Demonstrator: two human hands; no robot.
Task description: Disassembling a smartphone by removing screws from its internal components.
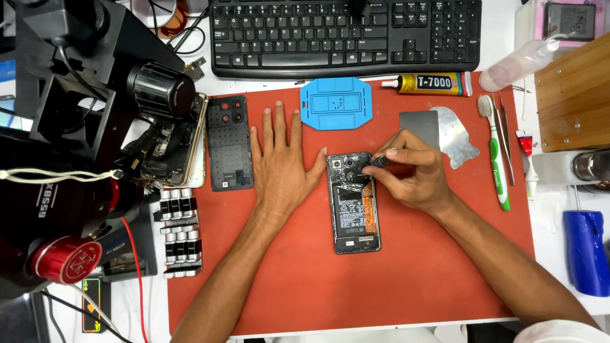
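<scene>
Left hand (pixel 283 162) flat, open, beside opened phone (pixel 354 203) on red mat (pixel 413 273); right hand (pixel 410 178) gripping screwdriver (pixel 380 162) at camera end (tip hidden); slip likely to gouge board, lose screw

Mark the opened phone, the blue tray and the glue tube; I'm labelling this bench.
opened phone (pixel 353 216), head view, on its battery.
blue tray (pixel 335 103), head view, its middle.
glue tube (pixel 434 83), head view, its yellow body.

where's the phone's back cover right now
The black back cover lies flat on the red mat's left part, just left of the left hand, beside the microscope.
</scene>
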